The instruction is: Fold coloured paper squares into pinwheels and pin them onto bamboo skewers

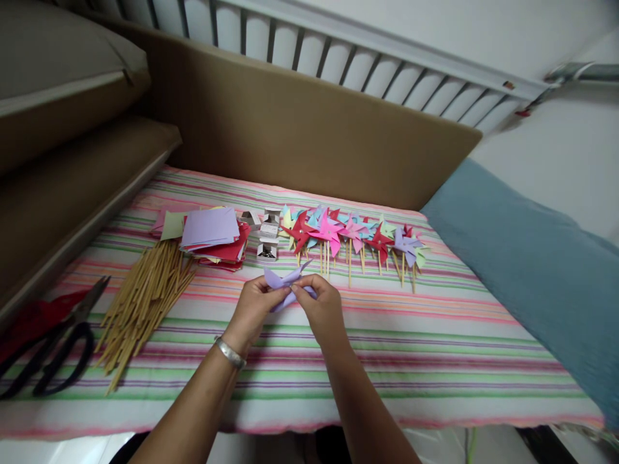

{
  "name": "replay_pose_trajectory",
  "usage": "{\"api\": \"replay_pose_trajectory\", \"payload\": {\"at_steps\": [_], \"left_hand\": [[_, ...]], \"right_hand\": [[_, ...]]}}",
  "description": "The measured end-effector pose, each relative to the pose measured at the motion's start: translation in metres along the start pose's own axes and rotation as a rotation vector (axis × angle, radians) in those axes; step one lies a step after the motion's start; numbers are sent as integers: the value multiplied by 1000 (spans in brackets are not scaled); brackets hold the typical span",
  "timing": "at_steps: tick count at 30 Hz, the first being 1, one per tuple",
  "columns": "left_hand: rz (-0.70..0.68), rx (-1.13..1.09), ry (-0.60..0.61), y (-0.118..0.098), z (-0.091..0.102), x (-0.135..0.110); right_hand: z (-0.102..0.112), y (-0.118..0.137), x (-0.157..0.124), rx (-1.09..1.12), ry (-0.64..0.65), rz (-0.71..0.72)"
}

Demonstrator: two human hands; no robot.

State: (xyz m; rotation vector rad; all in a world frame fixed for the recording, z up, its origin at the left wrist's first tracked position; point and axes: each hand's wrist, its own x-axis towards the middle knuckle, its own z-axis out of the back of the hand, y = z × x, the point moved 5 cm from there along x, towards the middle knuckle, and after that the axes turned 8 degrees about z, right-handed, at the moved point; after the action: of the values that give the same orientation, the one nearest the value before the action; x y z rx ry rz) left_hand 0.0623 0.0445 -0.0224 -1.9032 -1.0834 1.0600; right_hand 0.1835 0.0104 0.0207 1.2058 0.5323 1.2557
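Note:
Between my two hands is a lavender paper pinwheel (281, 280), its blades folded in toward the middle. My left hand (255, 305) pinches it from the left, thumb near the centre. My right hand (319, 303) grips it from the right, thumb and fingertips meeting at the centre. Whether a pin sits under the fingertips is hidden. Just beyond my hands stand small white boxes (269, 229); the nearest open box (267, 251) has small dark metal bits inside. Finished pinwheels on sticks (329, 232) lie in a row to the right.
Stacked coloured paper squares (211, 227) lie at the back left, above a heap of thin wooden sticks (145, 290). Black-handled scissors (72, 341) rest at the left edge beside something red (43, 316). A brown board (309, 129) stands behind the striped cloth (435, 361).

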Motion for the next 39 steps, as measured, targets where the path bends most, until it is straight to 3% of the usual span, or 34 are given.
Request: {"api": "replay_pose_trajectory", "payload": {"at_steps": [21,39], "left_hand": [[2,12,-36,0,1,-2],[19,-77,26,-3,-1,-3]], "right_hand": [[-1,2,0,27,8,-41],[-3,3,-1,31,27,-28]]}}
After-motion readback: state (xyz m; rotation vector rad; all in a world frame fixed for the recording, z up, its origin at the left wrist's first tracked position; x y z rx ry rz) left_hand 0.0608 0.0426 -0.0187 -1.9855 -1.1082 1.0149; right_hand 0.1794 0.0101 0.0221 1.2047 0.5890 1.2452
